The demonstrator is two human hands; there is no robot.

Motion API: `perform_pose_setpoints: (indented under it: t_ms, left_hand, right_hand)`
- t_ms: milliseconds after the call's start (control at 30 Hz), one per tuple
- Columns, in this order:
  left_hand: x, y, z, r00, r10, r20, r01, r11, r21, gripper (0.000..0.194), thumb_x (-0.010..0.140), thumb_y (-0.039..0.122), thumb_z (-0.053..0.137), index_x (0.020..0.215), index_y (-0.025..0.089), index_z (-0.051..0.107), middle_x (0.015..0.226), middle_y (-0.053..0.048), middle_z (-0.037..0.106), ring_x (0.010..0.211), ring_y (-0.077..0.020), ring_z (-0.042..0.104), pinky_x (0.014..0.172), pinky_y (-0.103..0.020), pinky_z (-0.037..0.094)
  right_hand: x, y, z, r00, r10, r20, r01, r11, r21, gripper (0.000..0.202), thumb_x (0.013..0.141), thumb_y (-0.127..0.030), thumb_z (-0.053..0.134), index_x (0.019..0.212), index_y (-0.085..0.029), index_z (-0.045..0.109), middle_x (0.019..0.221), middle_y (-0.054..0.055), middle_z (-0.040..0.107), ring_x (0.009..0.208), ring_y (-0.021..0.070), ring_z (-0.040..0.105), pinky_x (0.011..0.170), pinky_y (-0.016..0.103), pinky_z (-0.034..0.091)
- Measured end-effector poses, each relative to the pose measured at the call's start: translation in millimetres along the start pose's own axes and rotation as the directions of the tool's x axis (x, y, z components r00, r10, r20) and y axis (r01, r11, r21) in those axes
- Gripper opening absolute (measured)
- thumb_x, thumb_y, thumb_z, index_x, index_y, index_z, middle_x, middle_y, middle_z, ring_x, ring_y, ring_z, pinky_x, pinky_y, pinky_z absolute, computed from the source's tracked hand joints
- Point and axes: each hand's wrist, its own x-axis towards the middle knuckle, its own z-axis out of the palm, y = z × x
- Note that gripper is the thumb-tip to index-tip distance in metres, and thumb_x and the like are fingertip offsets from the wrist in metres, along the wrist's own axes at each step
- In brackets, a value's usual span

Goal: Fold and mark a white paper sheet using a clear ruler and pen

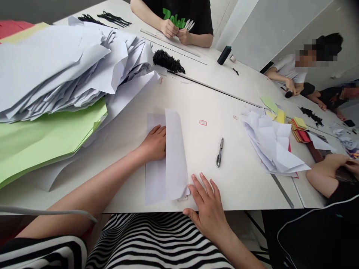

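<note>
A sheet of white paper lies in front of me on the white table, its right part curled up and over toward the left. My left hand rests flat on the sheet's left part, with some fingertips hidden behind the raised flap. By the flap's lower right corner is my right hand, fingers spread, index finger at or very near the paper's edge; contact is hard to judge. A grey pen lies on the table beyond my right hand.
A tall pile of white paper over green sheets fills the left. Folded papers and a metal ruler lie right. Black cords and a dark bottle are farther back. Other people sit around.
</note>
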Motion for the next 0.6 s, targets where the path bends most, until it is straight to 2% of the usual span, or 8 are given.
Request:
perform_pose_setpoints:
  t_ms: [233, 367, 467, 533, 600]
  left_hand:
    - [0.4, -1.7, 0.4, 1.000, 0.008, 0.001, -0.008, 1.000, 0.000, 0.056, 0.071, 0.028, 0.053, 0.126, 0.026, 0.045, 0.126, -0.005, 0.048, 0.125, -0.0265, 0.034, 0.110, -0.042, 0.012]
    - [0.0, -3.5, 0.3, 1.000, -0.002, 0.009, 0.002, 1.000, -0.017, 0.059, 0.072, 0.038, 0.053, 0.128, 0.022, 0.042, 0.133, -0.006, 0.042, 0.129, -0.0261, 0.029, 0.110, -0.041, 0.012]
    - [-0.9, -6.0, 1.6, 1.000, -0.002, 0.000, 0.002, 1.000, -0.018, 0.063, 0.074, 0.048, 0.050, 0.130, 0.020, 0.039, 0.137, -0.007, 0.038, 0.131, -0.0245, 0.025, 0.110, -0.041, 0.013]
    - [-1.4, -7.2, 1.9, 1.000, -0.003, -0.007, 0.003, 1.000, 0.000, 0.064, 0.076, 0.051, 0.048, 0.130, 0.018, 0.039, 0.138, -0.007, 0.037, 0.132, -0.0239, 0.024, 0.110, -0.041, 0.013]
    - [-1.9, -7.6, 1.2, 1.000, 0.005, -0.011, -0.005, 1.000, 0.021, 0.063, 0.075, 0.048, 0.049, 0.129, 0.016, 0.040, 0.138, -0.009, 0.037, 0.131, -0.0244, 0.024, 0.110, -0.041, 0.014]
  right_hand:
    - [-20.9, -4.4, -3.2, 1.000, -0.017, -0.022, 0.017, 1.000, 0.007, 0.056, 0.083, -0.057, 0.040, 0.123, -0.018, 0.049, 0.135, 0.010, 0.043, 0.130, 0.0310, 0.027, 0.102, 0.053, 0.025]
    - [-26.0, 5.8, -6.0, 0.998, -0.049, -0.038, 0.053, 0.993, 0.108, 0.045, 0.086, -0.053, 0.039, 0.113, -0.021, 0.056, 0.131, 0.006, 0.048, 0.128, 0.0270, 0.033, 0.101, 0.047, 0.033]
    - [-11.0, 16.3, -4.2, 0.999, -0.012, -0.052, 0.020, 0.988, 0.156, 0.038, 0.091, -0.037, 0.037, 0.122, -0.019, 0.049, 0.132, 0.006, 0.047, 0.128, 0.0228, 0.032, 0.099, 0.042, 0.037]
    - [6.9, 19.8, 0.3, 0.997, 0.011, -0.077, -0.001, 0.991, 0.132, 0.040, 0.091, -0.031, 0.036, 0.129, -0.019, 0.043, 0.134, 0.007, 0.044, 0.129, 0.0229, 0.031, 0.100, 0.044, 0.034]
    - [25.8, 20.0, 6.1, 0.995, 0.019, -0.099, -0.009, 0.994, 0.108, 0.039, 0.091, -0.028, 0.036, 0.129, -0.021, 0.043, 0.136, 0.006, 0.042, 0.129, 0.0234, 0.031, 0.102, 0.047, 0.031]
